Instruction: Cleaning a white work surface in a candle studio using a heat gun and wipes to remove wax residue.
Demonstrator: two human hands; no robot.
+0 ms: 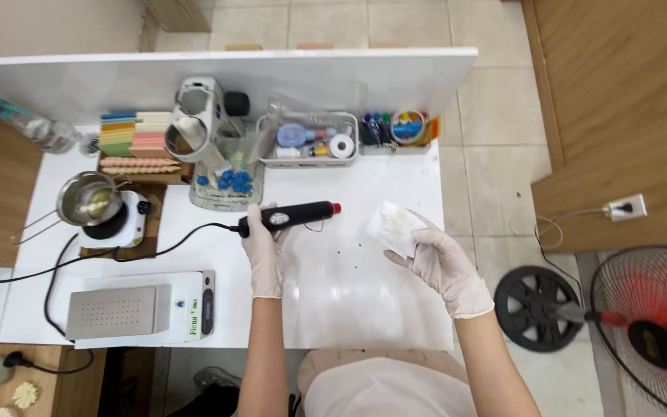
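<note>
Overhead view of a white work surface (349,301). The left hand (264,251), gloved, is wrapped around the grip of a black heat gun (289,216), which lies nearly level just above the surface with its red-tipped nozzle pointing right, away from the body and toward the open middle of the surface. Its black cord (156,247) trails left from the handle, so it stays behind the grip. The right hand (441,262), also gloved, pinches a crumpled white tissue (391,225) between thumb and fingers, pressed to or held just over the surface right of the nozzle; contact cannot be told. A few dark specks (341,249) lie between the two hands.

Far side, against the white back panel (272,77): stacked coloured sheets (137,133), a grey-white machine (202,116), a tray of blue pieces (229,184), and a white basket of small supplies (310,143), all kept beyond the working area. At left, a metal pot (86,197) sits on a small hot plate (113,224). Near left, a flat grey-topped heating unit (144,309). A floor fan (646,332) stands to the right.
</note>
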